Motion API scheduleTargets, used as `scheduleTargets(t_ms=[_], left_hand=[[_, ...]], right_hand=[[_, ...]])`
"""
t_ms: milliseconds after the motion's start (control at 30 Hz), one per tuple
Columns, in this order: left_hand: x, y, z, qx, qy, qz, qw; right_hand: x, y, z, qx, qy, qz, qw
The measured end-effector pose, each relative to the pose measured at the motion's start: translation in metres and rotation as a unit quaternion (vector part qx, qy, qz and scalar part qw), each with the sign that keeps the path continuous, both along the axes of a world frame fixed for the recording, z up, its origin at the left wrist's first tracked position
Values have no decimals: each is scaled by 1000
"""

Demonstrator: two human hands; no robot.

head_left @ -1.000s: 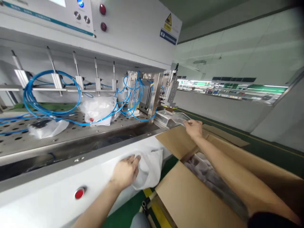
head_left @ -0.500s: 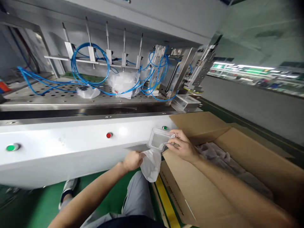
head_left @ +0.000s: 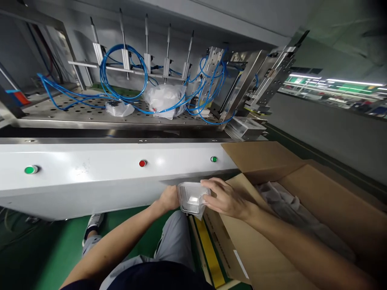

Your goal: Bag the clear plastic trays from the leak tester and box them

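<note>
My right hand holds a clear plastic tray by its right edge, with the fingers spread over the rim. My left hand touches the tray's left side and is closed on a white plastic bag. Only a small corner of the bag shows below the tray, and the rest is hidden behind the tray and my hands. Both hands are in front of the machine's white front panel, above my lap.
An open cardboard box with soft wrapped contents stands to the right. Above the panel, a perforated steel plate holds white bags and blue pneumatic tubing. Another clear tray sits at the plate's right end. Green floor lies below.
The tray has moved left and down, closer to my left hand, and now covers most of the bag. The view has tilted further down, and my right hand has shifted to the tray's edge.
</note>
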State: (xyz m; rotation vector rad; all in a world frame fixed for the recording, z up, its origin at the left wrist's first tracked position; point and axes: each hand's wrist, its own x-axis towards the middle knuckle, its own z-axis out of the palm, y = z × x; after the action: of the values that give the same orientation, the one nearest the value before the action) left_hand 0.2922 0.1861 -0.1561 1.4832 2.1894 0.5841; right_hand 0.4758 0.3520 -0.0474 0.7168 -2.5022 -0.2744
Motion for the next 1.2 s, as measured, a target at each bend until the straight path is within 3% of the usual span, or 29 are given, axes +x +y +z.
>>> scheduleTargets(t_ms=[300, 533, 1067, 1200], left_hand=[[1, -13, -2, 10, -27, 76, 997], [-3, -19, 4, 33, -53, 110, 992], [20, -2, 6, -38, -25, 58, 997], [26, 2, 2, -49, -8, 41, 998]], right_hand=[[-3, 2, -15, 3, 40, -15, 999], [-7, 0, -30, 64, 28, -20, 997], [-4, -19, -26, 112, -82, 5, 990], [-3, -17, -33, 115, -87, 5, 989]])
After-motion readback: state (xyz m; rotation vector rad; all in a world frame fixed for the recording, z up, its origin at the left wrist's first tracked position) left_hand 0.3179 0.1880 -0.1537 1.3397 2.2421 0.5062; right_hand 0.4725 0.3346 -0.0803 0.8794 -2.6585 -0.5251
